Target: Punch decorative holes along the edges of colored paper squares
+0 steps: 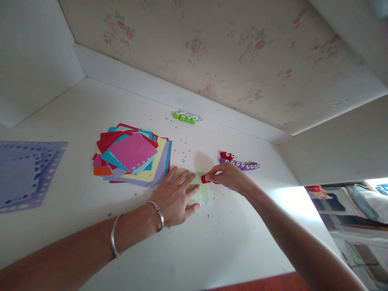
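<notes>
My left hand (175, 200) lies flat with its fingers spread, pressing on a small pale green sheet of paper (202, 196). Closed in a pinch, my right hand (226, 176) holds a small red block-like piece (205, 179) at the sheet's upper right edge. My fingers partly cover the red piece, so its exact kind is hidden. Just beyond the right hand is a row of purple pieces with googly eyes (242, 165), beside a red googly-eyed pair (227, 155). Left of my left hand rests a loose pile of coloured paper sheets (133, 152).
Green googly-eyed pieces (184, 117) stand in a row near the back ledge. Purple sheets with holes along their edges (21, 178) lie at far left. Small purple paper bits dot the white tabletop (136, 242). A floral panel (197, 52) rises behind; shelves (357, 218) are at right.
</notes>
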Available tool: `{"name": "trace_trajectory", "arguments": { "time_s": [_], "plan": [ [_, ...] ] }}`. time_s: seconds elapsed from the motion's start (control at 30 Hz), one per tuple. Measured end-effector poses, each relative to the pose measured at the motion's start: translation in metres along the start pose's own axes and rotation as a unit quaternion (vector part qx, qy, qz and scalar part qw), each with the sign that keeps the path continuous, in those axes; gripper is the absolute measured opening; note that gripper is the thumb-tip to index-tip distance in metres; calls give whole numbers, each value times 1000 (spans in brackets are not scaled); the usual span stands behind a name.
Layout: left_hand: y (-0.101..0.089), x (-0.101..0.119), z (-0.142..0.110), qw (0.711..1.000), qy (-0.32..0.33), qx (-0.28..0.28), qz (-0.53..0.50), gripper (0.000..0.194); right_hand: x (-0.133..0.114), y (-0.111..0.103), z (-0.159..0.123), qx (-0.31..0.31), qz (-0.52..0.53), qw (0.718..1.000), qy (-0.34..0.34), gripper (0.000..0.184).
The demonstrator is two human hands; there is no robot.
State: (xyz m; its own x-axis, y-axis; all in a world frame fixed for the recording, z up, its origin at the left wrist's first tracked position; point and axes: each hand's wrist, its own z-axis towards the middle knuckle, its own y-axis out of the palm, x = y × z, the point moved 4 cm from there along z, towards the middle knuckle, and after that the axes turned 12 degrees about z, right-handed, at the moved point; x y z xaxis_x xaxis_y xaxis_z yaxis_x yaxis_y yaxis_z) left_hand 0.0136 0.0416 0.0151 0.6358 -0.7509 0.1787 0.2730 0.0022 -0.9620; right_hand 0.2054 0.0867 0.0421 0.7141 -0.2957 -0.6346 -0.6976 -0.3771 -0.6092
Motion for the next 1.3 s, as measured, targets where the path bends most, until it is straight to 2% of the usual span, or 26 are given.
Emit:
{"name": "trace_trajectory", "arguments": {
  "time_s": [0.23,0.53,0.63,0.87,1.03,1.3],
  "plan": [
    [0,1,0,1000,8,-2,-6,44,-9,-1,-1,-1,-20,1000,-4,23],
    [2,0,0,1000,18,-6,-14,45,-1,-3,2,-40,43,998,4,25],
    [2,0,0,1000,17,-6,-16,45,-2,-3,0,-46,37,998,-7,22],
    [2,-1,-2,1000,19,5,-13,46,-10,-1,-5,-9,-44,999,-9,23],
    [4,-1,-2,1000,22,3,-12,47,-13,3,-8,17,-41,999,6,23],
    [1,0,-3,1000,24,13,-6,47,-9,6,-4,22,-54,998,0,22]
  ]
}}
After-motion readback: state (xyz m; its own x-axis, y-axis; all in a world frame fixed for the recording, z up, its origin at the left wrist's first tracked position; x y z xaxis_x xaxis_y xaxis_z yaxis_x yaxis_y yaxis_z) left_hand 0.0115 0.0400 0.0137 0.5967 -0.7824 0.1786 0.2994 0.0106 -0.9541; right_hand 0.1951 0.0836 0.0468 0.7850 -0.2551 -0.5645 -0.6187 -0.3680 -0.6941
